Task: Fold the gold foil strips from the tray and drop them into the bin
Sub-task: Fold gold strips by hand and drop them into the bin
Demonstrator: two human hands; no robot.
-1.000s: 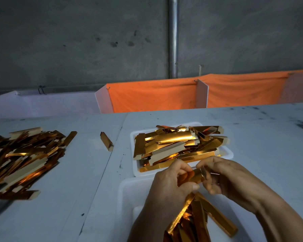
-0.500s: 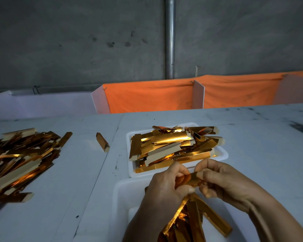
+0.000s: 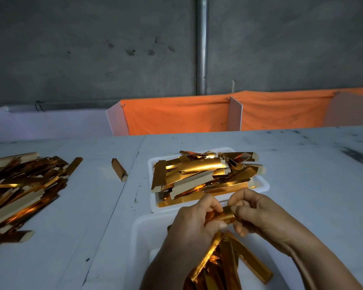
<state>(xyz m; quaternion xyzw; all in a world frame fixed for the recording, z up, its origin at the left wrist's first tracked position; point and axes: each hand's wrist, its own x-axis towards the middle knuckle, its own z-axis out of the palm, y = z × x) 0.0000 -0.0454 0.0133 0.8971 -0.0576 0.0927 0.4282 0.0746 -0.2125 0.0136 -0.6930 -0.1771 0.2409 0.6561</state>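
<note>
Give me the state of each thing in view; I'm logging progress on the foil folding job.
left hand: fingers curled, holding the strip
right hand: pinching the strip's other end
gold foil strip: held between both hands above the bin
tray: heaped with strips
bin: holds several folded strips
lone strip: lying apart on the table
left pile: loose heap on the table

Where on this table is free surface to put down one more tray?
Bare table lies right of the white tray as far as the picture's edge. A narrower strip lies between the loose pile and the tray, broken only by one folded piece. The near middle is crowded: both hands work over the bin.
</note>
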